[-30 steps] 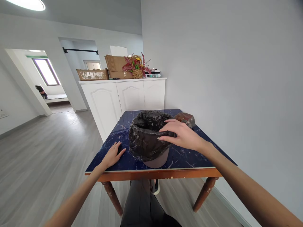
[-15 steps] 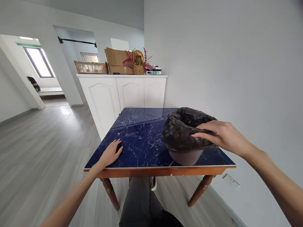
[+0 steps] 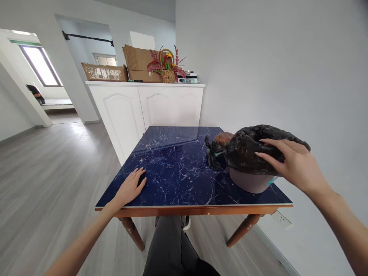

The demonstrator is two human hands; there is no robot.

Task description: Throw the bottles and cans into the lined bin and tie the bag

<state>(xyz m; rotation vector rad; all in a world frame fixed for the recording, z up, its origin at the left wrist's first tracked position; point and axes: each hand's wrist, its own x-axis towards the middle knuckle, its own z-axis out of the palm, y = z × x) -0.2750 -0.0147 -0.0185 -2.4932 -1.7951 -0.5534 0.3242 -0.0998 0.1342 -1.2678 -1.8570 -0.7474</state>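
My right hand (image 3: 293, 165) grips the rim of a small grey bin (image 3: 250, 182) lined with a black rubbish bag (image 3: 247, 147). The bin is tilted, at the right edge of the blue marble table (image 3: 175, 168). Just left of the bin lies a tied brownish plastic bag (image 3: 220, 142), touching the liner. My left hand (image 3: 130, 186) rests flat on the table near its front left corner, fingers spread over a small dark thing that I cannot make out.
A white cabinet (image 3: 143, 107) stands behind the table with cardboard boxes (image 3: 105, 73) and a flower basket (image 3: 166, 71) on top. A grey wall runs along the right. Wooden floor opens to the left. A wall socket (image 3: 280, 219) sits low by the table leg.
My right hand has carried the lined bin from the table's middle to its right edge and tipped it. The brownish bag shows again beside it. My left hand has stayed put.
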